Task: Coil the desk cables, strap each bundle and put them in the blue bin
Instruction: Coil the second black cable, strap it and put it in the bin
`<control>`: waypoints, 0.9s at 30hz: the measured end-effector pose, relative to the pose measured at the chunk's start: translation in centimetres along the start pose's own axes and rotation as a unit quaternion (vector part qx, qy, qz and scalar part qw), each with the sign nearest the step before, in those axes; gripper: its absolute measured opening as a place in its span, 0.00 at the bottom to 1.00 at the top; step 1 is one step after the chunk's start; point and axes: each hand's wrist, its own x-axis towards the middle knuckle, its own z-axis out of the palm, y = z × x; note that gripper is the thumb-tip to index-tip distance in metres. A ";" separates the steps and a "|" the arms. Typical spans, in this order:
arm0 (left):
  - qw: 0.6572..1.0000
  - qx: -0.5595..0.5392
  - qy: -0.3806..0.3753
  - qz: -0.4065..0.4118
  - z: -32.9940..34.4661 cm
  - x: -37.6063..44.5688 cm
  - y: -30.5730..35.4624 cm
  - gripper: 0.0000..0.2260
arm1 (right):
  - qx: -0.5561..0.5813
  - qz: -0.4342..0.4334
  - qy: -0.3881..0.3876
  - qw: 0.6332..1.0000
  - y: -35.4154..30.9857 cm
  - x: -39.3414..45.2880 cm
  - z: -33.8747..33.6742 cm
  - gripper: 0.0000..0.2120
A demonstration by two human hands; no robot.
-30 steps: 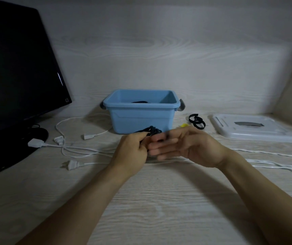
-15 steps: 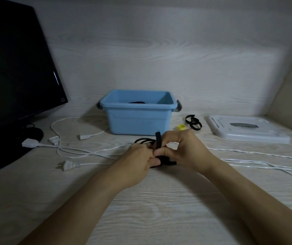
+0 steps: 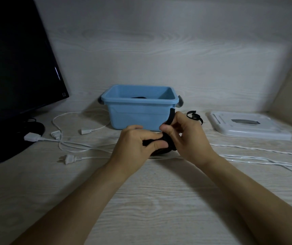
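Bundle in hand: black cable coil (image 3: 161, 147), just in front of blue bin (image 3: 140, 112).
Left hand (image 3: 134, 144): fingers curled, gripping coil.
Right hand (image 3: 187, 137): pinching black strap (image 3: 171, 117) around coil.
Done: one dark item in bin.
Left: white cables (image 3: 81, 147) uncoiled on desk (image 3: 141, 200); spare straps (image 3: 193, 116) unused.

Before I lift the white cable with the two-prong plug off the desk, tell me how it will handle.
The white cable probably flops: it lies in loose curves on the desk. It looks thin, so likely light. Its far length runs under both hands, so it may drag or snag on the other white cables.
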 end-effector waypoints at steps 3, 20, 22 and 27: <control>0.995 -0.042 -0.092 0.005 -0.3 0.0 -0.2 0.23 | 0.023 0.018 0.037 0.999 -0.2 0.1 -0.1 0.09; 0.990 0.035 -0.059 0.123 0.6 -0.1 0.0 0.16 | 0.194 0.130 -0.075 0.969 0.0 1.0 -2.9 0.09; 0.989 0.051 -0.048 0.131 0.6 0.0 0.2 0.16 | 0.208 0.150 -0.087 0.963 0.2 1.0 -2.9 0.11; 0.988 0.064 -0.036 0.137 0.5 -0.1 0.1 0.15 | 0.256 0.223 -0.098 0.936 0.4 0.7 -1.9 0.13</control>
